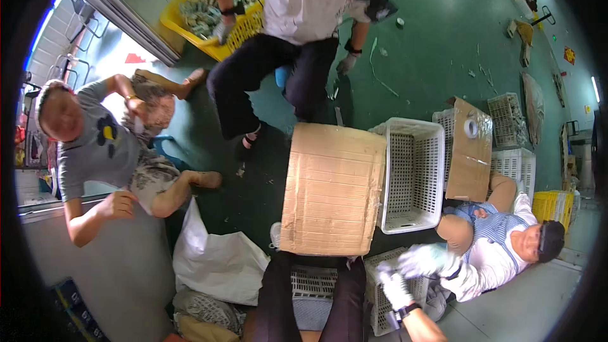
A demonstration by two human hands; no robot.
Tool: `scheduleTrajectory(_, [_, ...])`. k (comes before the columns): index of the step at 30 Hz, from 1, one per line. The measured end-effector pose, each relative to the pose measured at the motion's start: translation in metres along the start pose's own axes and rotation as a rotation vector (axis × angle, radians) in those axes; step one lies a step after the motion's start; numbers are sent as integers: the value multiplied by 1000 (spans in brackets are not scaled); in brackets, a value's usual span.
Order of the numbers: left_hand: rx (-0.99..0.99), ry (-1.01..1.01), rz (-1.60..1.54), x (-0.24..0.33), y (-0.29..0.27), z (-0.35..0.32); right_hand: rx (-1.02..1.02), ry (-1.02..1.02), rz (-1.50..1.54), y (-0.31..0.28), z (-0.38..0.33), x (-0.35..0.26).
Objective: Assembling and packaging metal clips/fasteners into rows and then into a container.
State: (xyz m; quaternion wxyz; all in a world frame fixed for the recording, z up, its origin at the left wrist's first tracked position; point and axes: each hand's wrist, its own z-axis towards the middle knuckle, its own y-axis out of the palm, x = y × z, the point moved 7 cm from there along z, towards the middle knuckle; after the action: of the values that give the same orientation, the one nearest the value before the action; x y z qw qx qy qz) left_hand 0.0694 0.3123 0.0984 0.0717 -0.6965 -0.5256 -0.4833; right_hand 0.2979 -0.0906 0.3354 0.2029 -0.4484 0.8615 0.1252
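My right hand (396, 288), in a white glove with a black band at the wrist, is out to the right over a pale perforated crate (380, 320). Its fingertips are close to the gloved hand (424, 261) of the person seated at the right. The fingers are blurred, so whether they touch or hold anything is unclear. My left hand does not show. Before my knees lies a flat brown cardboard sheet (332, 190), with nothing on it. Right beside it stands a deep white basket (411, 177), and no contents show inside.
Another cardboard piece (468, 152) with a white tape roll (470, 128) is farther right. A white sack (218, 259) slumps at the left. One person sits left, another ahead by a filled yellow basket (215, 12). Scraps dot the green floor (430, 44).
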Motion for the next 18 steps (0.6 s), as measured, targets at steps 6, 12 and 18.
scheduleTrajectory(6, [-188, -499, -197, -299, 184, -55, 695, -187, 293, -146, -13, 148])
scheduleTrajectory(12, [-205, -616, -168, -286, 178, -104, 757, -159, 346, -217, 0, 171])
scheduleTrajectory(18, [-292, -673, -188, -244, 227, -128, 761, 66, -351, -285, -57, 97])
